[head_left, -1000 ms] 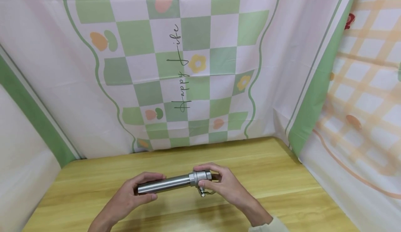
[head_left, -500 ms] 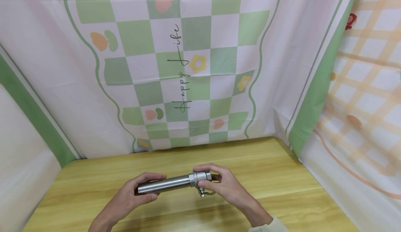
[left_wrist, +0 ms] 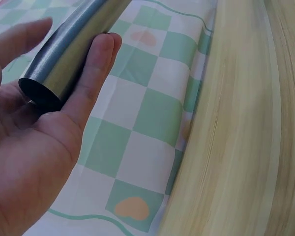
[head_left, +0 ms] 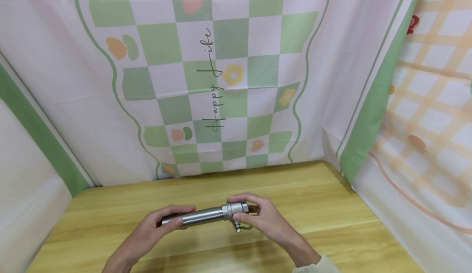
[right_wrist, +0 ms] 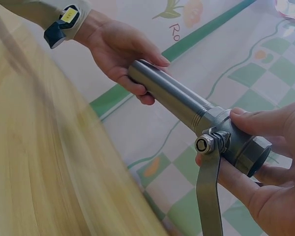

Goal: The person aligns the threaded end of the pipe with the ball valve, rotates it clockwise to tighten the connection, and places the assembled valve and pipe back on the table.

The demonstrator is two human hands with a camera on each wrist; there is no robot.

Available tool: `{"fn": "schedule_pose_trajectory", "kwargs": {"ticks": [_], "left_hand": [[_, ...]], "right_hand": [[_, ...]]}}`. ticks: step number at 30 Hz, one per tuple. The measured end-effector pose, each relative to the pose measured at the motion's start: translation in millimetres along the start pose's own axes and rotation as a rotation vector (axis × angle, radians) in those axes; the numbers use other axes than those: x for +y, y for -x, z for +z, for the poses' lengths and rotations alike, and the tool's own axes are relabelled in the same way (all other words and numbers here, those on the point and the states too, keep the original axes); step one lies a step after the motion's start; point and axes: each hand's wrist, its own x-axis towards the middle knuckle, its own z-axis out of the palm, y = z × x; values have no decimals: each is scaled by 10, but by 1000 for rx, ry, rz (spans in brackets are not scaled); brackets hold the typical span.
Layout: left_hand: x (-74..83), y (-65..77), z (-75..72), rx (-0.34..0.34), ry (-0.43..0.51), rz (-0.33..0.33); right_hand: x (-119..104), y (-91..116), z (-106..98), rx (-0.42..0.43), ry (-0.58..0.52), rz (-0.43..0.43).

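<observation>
A smooth steel pipe [head_left: 203,215] joins a steel ball valve [head_left: 234,208], and both are held above the table. At the pipe's free end, my left hand [head_left: 149,228] has its fingers along the far side and its thumb over the near side. In the left wrist view, the pipe's open end [left_wrist: 42,96] lies within that hand. My right hand [head_left: 267,217] grips the valve body between thumb and fingers. Exposed threads [right_wrist: 202,117] show where the pipe meets the valve in the right wrist view. The flat lever handle [right_wrist: 209,191] hangs down from the valve.
Below the hands is a wood-grain table [head_left: 295,187]. A green-and-white checked cloth [head_left: 228,101] hangs behind its back edge. An orange-checked cloth [head_left: 427,101] hangs on the right, and pale cloth [head_left: 29,162] with a green stripe on the left.
My left thumb has moved in from beside the pipe's end onto its near side, and the left fingers have shifted slightly. My right hand and the valve look nearly unmoved.
</observation>
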Motion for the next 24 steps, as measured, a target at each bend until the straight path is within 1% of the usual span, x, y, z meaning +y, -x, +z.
{"fn": "schedule_pose_trajectory", "kwargs": {"ticks": [4, 8, 17, 21, 24], "left_hand": [[0, 1, -7, 7, -25, -17], [-4, 0, -2, 19, -24, -28], [-9, -9, 32, 32, -11, 43], [-8, -9, 42, 40, -4, 53], [-2, -1, 51, 54, -8, 45]], "right_hand": [[6, 2, 5, 0, 2, -3], [6, 1, 5, 2, 3, 0], [4, 4, -4, -4, 4, 2], [5, 7, -5, -5, 4, -1], [10, 11, -4, -4, 7, -3]]}}
